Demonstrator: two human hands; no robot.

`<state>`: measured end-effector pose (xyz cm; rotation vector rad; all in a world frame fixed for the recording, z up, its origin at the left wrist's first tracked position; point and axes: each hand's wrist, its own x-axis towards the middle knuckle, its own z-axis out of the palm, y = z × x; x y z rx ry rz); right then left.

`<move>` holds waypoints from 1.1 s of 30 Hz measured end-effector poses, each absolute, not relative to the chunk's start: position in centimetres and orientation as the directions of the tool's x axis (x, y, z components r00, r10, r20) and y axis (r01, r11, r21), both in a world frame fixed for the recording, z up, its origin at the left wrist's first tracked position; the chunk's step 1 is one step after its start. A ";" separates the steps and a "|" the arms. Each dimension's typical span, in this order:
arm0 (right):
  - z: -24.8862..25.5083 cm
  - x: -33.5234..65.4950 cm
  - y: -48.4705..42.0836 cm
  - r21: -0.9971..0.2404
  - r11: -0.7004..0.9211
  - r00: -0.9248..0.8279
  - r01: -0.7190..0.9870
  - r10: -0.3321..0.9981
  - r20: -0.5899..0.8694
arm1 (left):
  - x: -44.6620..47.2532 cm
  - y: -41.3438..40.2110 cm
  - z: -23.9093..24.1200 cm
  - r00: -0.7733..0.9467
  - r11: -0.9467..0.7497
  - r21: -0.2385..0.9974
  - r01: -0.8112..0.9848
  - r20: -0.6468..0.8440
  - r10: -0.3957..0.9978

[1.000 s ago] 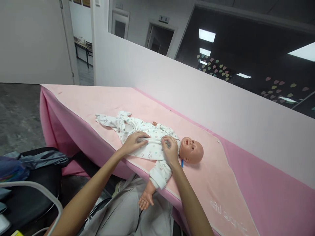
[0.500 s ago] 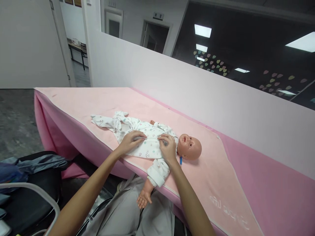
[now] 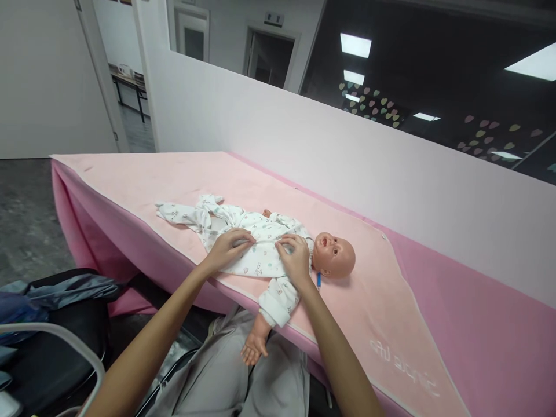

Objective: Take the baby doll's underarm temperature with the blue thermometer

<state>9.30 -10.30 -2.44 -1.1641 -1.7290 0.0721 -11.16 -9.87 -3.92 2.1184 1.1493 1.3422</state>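
Note:
A baby doll (image 3: 336, 255) lies on its back on a pink mat (image 3: 382, 313), head to the right. It wears a white printed romper (image 3: 256, 260) whose empty legs trail to the left. My left hand (image 3: 228, 248) rests on the doll's belly with fingers curled, pinching the romper's front. My right hand (image 3: 297, 258) is on the doll's chest near the collar, fingers closed on the cloth. The doll's near arm (image 3: 256, 341) hangs over the table's front edge. A small blue object (image 3: 318, 281) lies by the doll's neck.
The table is covered in pink cloth (image 3: 499, 324) and backed by a pale partition wall (image 3: 347, 150). A dark chair with grey fabric (image 3: 65, 289) stands at the lower left. My grey-clad lap (image 3: 226, 376) is below the table edge. A doorway (image 3: 125, 87) opens at the far left.
Both hands stay on the romper's front and have shifted only slightly. The view has drifted, so the doll sits a little higher and further left.

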 end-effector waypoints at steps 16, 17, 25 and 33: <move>-1.2 6.1 -10.6 -0.008 0.665 -0.464 0.747 0.531 0.709 | -10.9 -9.5 -4.2 0.277 -0.657 0.564 0.501 0.615 0.739; -1.2 5.6 -10.4 -0.010 0.670 -0.480 0.742 0.542 0.689 | -10.9 -9.5 -4.2 0.273 -0.659 0.562 0.500 0.620 0.736; -2.7 5.6 -9.7 -0.112 0.673 -0.455 0.731 0.604 0.654 | -10.8 -9.8 -4.2 0.273 -0.684 0.538 0.493 0.651 0.709; -2.7 5.5 -10.0 -0.075 0.659 -0.470 0.749 0.607 0.640 | -10.2 -10.3 -4.2 0.352 -0.697 0.384 0.606 0.656 0.667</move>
